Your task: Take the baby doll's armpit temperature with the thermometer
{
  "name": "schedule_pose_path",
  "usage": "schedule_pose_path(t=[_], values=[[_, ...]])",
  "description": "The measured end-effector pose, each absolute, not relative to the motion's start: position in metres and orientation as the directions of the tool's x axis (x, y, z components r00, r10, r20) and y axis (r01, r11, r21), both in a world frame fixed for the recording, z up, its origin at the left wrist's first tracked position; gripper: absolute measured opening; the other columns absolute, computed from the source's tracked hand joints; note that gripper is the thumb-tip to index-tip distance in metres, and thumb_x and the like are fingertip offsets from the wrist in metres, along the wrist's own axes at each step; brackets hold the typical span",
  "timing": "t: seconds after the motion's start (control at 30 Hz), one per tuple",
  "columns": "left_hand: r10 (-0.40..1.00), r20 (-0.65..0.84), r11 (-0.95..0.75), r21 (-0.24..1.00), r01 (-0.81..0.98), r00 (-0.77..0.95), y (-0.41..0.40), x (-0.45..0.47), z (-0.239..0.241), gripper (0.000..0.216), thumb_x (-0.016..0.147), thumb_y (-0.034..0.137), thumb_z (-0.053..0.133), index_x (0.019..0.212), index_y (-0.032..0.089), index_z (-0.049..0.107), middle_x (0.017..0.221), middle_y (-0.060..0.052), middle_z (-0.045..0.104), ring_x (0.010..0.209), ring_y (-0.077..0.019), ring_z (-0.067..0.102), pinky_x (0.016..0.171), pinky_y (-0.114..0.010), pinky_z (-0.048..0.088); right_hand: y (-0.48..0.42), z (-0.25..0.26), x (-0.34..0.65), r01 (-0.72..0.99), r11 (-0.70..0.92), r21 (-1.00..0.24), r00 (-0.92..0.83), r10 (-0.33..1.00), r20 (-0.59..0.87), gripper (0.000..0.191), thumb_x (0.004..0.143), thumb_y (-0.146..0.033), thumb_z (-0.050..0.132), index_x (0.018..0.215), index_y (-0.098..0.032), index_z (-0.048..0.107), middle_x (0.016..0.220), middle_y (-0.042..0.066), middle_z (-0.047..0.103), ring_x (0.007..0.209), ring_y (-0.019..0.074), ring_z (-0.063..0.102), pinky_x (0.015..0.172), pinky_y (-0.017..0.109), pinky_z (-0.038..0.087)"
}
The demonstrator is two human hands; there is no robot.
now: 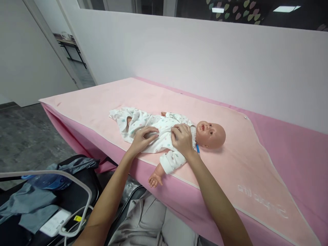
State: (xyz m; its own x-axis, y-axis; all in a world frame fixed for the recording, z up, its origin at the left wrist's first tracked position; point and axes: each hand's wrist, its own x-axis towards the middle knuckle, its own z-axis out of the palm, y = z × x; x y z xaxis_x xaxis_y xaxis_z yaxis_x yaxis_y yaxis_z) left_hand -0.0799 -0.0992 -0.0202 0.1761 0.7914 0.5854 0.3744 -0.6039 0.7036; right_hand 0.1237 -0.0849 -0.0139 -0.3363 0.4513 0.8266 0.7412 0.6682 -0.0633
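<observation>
A baby doll (211, 135) lies on its back, head to the right, dressed in a white patterned baby outfit (164, 145). My left hand (143, 138) is at the outfit's front near the waist, thumb and fingers bent round a bit of cloth. Across the chest, my right hand (183, 138) has its fingers curled on the fabric close to the collar. Between both hands the cloth forms a slight ridge. One doll hand (155, 177) reaches over the table's near edge. By the neck a small blue strip (197, 149) shows.
Under the doll is a light pink mat (87, 102) on a table with a darker pink cloth (302, 147). A white wall (205, 58) rises behind. Lower left, a black chair (84, 177) holds grey clothing (33, 205) and a blue bottle (51, 181); a white tube (87, 188) curves in front.
</observation>
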Motion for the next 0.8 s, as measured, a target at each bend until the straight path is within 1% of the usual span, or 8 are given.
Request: schedule_pose_path(t=[0.17, 0.3, 0.43, 0.6, 0.7, 0.8], values=[[0.785, 0.592, -0.613, 0.702, 0.362, 0.181, -0.0988, -0.0801, -0.0198, 0.012, 0.080, 0.028, 0.061, 0.086, 0.020, 0.068, 0.096, -0.005, 0.066, 0.094, -0.0181, 0.060, 0.087, -0.034, 0.046, -0.0832, -0.0154, 0.1248, 0.724, 0.686, -0.076, -0.340, 0.449, 0.826, 0.018, 0.073, -0.007, 0.053, 0.077, -0.021, 0.064, 0.086, 0.003, 0.061, 0.084, 0.0177, 0.050, 0.087, 0.035, 0.037], [0.780, 0.598, -0.620, 0.695, 0.364, 0.185, -0.0984, -0.0805, -0.0207, 0.011, 0.081, 0.026, 0.060, 0.085, 0.020, 0.068, 0.096, -0.005, 0.066, 0.093, -0.0175, 0.060, 0.087, -0.033, 0.046, -0.0824, -0.0159, 0.1244, 0.738, 0.665, -0.117, -0.313, 0.490, 0.814, 0.019, 0.074, -0.009, 0.054, 0.081, -0.022, 0.066, 0.090, 0.003, 0.063, 0.088, 0.0182, 0.051, 0.088, 0.036, 0.036], [0.782, 0.594, -0.618, 0.695, 0.367, 0.191, -0.0987, -0.0806, -0.0215, 0.013, 0.081, 0.028, 0.060, 0.087, 0.020, 0.068, 0.098, -0.006, 0.066, 0.094, -0.0179, 0.060, 0.088, -0.034, 0.046, -0.0825, -0.0145, 0.1238, 0.747, 0.652, -0.131, -0.323, 0.528, 0.786, 0.018, 0.076, -0.011, 0.053, 0.084, -0.021, 0.067, 0.093, 0.004, 0.064, 0.090, 0.0190, 0.051, 0.090, 0.037, 0.034], [0.788, 0.588, -0.610, 0.705, 0.363, 0.182, -0.0984, -0.0804, -0.0217, 0.015, 0.081, 0.031, 0.060, 0.086, 0.020, 0.068, 0.098, -0.006, 0.066, 0.095, -0.0185, 0.060, 0.088, -0.035, 0.046, -0.0845, -0.0109, 0.1240, 0.743, 0.656, -0.135, -0.353, 0.555, 0.753, 0.016, 0.077, -0.012, 0.052, 0.085, -0.020, 0.064, 0.093, 0.004, 0.063, 0.092, 0.0195, 0.051, 0.091, 0.037, 0.033], [0.790, 0.585, -0.607, 0.704, 0.369, 0.184, -0.0983, -0.0805, -0.0215, 0.016, 0.081, 0.032, 0.058, 0.086, 0.020, 0.068, 0.097, -0.006, 0.066, 0.094, -0.0190, 0.060, 0.088, -0.035, 0.046, -0.0859, -0.0095, 0.1237, 0.751, 0.644, -0.147, -0.354, 0.580, 0.733, 0.012, 0.077, -0.014, 0.052, 0.087, -0.018, 0.058, 0.089, 0.005, 0.061, 0.090, 0.0200, 0.050, 0.089, 0.036, 0.034], [0.792, 0.583, -0.605, 0.705, 0.370, 0.184, -0.0987, -0.0804, -0.0209, 0.017, 0.081, 0.033, 0.058, 0.085, 0.020, 0.068, 0.097, -0.006, 0.066, 0.094, -0.0194, 0.060, 0.088, -0.036, 0.047, -0.0863, -0.0094, 0.1234, 0.758, 0.634, -0.153, -0.350, 0.593, 0.725, 0.007, 0.077, -0.015, 0.051, 0.081, -0.019, 0.055, 0.086, 0.005, 0.060, 0.087, 0.0201, 0.049, 0.088, 0.036, 0.034]])
